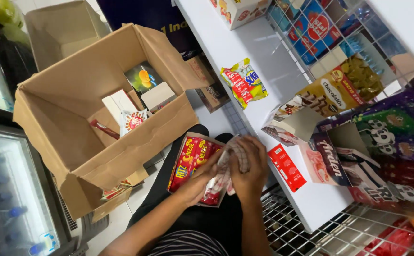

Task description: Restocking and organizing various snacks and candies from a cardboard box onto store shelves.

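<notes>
We see both hands closed on a crumpled red-and-white wrapper (223, 173) held over the lap. The right hand (249, 168) is curled over its top, while the left hand (202, 182) grips it from below; how tightly the fingers pinch is hard to tell. Just beneath sits an open tray of red cracker packs (190, 159). To the left stands a big open cardboard box (74, 128) with a few small packages inside. To the right, a white shelf (254, 52) carries a small red packet (286, 167) and several snack boxes.
</notes>
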